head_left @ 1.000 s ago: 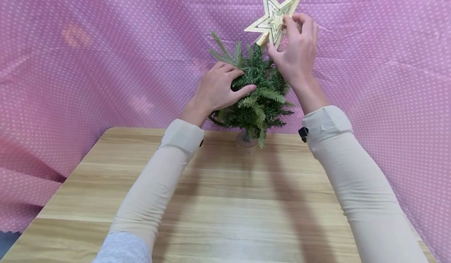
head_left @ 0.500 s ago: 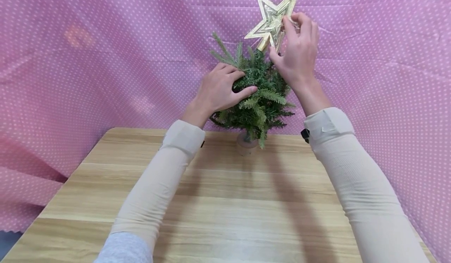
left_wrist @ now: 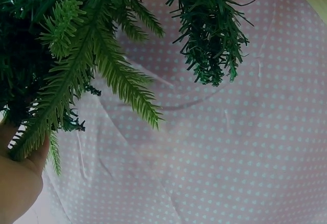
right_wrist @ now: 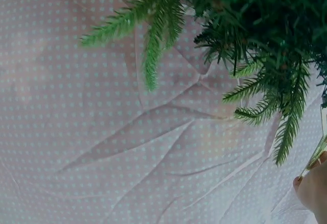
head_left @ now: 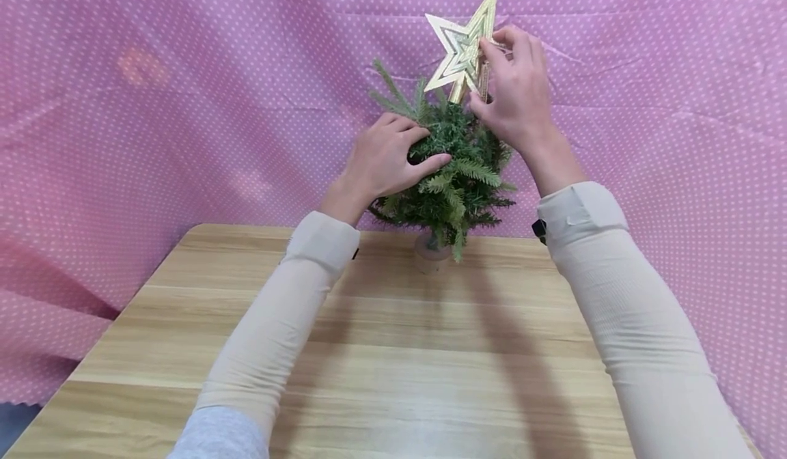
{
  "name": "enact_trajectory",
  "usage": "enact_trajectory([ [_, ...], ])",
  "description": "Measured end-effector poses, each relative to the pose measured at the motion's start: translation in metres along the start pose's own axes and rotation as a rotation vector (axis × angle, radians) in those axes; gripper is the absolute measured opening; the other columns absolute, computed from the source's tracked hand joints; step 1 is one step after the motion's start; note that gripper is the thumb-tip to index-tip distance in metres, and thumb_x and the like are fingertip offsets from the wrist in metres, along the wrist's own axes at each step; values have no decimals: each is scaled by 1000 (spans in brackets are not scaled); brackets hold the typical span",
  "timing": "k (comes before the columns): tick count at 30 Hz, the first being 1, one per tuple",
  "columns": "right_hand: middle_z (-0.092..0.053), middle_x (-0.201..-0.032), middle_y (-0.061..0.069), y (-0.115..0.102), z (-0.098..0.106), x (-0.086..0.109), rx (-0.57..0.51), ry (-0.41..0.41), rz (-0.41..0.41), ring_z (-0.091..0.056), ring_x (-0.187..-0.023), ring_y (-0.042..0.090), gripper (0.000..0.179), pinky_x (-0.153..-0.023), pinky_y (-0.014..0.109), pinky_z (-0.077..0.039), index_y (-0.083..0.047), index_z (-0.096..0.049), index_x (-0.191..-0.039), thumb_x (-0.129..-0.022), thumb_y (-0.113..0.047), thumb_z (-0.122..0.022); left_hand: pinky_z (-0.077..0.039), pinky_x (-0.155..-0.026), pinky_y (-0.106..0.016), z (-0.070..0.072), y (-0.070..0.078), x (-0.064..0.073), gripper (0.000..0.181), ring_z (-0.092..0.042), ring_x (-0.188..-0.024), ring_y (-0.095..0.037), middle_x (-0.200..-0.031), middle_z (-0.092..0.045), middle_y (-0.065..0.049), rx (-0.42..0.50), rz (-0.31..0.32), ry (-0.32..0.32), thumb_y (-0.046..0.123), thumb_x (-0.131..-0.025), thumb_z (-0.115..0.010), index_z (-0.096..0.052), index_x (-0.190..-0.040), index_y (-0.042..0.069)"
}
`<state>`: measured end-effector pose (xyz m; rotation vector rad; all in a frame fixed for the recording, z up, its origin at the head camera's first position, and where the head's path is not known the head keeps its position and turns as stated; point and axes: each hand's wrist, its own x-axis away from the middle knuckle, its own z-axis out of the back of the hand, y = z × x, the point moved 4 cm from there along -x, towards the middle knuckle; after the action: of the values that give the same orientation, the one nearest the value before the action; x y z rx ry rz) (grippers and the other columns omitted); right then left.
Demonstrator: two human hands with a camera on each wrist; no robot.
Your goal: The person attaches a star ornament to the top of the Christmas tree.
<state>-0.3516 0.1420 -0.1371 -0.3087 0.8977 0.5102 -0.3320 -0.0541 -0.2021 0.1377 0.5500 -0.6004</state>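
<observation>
A small artificial Christmas tree (head_left: 467,175) stands upright at the table's far edge on a round wooden base (head_left: 432,257). My left hand (head_left: 389,157) holds its upper branches from the left, thumb across the front and fingertips hidden among the needles. Above the tree, my right hand (head_left: 521,89) pinches a gold star tree topper (head_left: 453,52) by its right side. The star's short tube points down, its lower end right at the tree's tip. In the right wrist view only a thin edge of the star (right_wrist: 313,157) shows beside the fingers. Branches (left_wrist: 97,55) fill the upper left wrist view.
The light wood table (head_left: 393,363) stretches toward me from the tree. A pink dotted cloth (head_left: 246,104) hangs close behind the tree and along both sides. Dark wrist straps show at both cuffs.
My right hand has brought the star down and left, turning it more upright and partly edge-on, with its tube now at the tree's tip. The left hand stays on the branches.
</observation>
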Motion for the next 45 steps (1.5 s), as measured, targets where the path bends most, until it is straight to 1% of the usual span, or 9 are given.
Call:
enact_trajectory([
  [3, -43, -147, 19, 0, 1, -1, -2, -25, 16, -37, -136, 30, 68, -119, 34, -24, 1, -51, -145, -85, -13, -80, -47, -105, -45, -1, 0, 0, 76, -50, -131, -26, -138, -62, -7, -9, 0, -9, 74, -94, -47, -66, -136, 14],
  [7, -43, -147, 20, -1, 1, -1, 10, -34, 57, -38, -135, 33, 70, -119, 36, -24, 1, -50, -146, -84, -11, -81, -48, -103, -46, -2, 1, 0, 77, -50, -132, -26, -139, -61, -7, -18, 5, -21, 75, -94, -46, -65, -137, 14],
  [13, -43, -147, 22, -2, 1, 0, 35, -21, 121, -38, -134, 35, 69, -120, 38, -24, 2, -51, -145, -84, -10, -81, -47, -105, -47, -3, 1, 0, 77, -49, -132, -27, -140, -60, -8, -14, 11, -30, 75, -94, -46, -64, -138, 14],
  [21, -43, -146, 24, -1, 0, 0, 25, 17, 191, -37, -135, 37, 69, -120, 40, -24, 3, -52, -143, -82, -9, -82, -46, -105, -46, -5, 1, 0, 79, -50, -130, -26, -139, -61, -7, 5, 18, -15, 75, -93, -46, -65, -137, 13],
  [24, -43, -146, 24, 0, -1, 0, 11, 17, 197, -37, -135, 37, 69, -120, 40, -23, 3, -52, -143, -82, -9, -82, -46, -105, -46, -6, 1, 0, 79, -50, -130, -26, -138, -61, -7, 1, 21, -11, 75, -93, -47, -65, -137, 13],
  [29, -43, -145, 24, 5, -2, 2, -20, 39, 179, -37, -134, 37, 70, -119, 39, -25, 3, -52, -144, -82, -9, -81, -47, -105, -46, -7, 1, -1, 80, -50, -131, -25, -138, -61, -6, -1, 19, -11, 77, -93, -44, -65, -138, 14],
  [36, -42, -145, 24, 8, -4, 3, -7, 44, 182, -36, -136, 36, 67, -122, 37, -20, 3, -52, -144, -85, -12, -80, -47, -105, -45, -6, 0, -1, 77, -51, -128, -26, -136, -63, -7, 9, 10, 20, 75, -93, -48, -66, -136, 13],
  [40, -43, -144, 23, 10, -5, 4, -30, 69, 173, -38, -135, 36, 65, -121, 38, -23, 4, -53, -142, -85, -12, -80, -47, -105, -46, -7, 0, -1, 78, -51, -129, -26, -137, -63, -7, 11, 7, 17, 76, -93, -47, -66, -136, 13],
  [45, -44, -144, 23, 9, -5, 3, -23, 80, 195, -38, -135, 36, 65, -120, 39, -24, 2, -54, -142, -84, -11, -80, -46, -105, -45, -6, -1, -2, 76, -52, -128, -26, -136, -63, -7, 13, 6, 24, 74, -94, -49, -66, -135, 12],
])
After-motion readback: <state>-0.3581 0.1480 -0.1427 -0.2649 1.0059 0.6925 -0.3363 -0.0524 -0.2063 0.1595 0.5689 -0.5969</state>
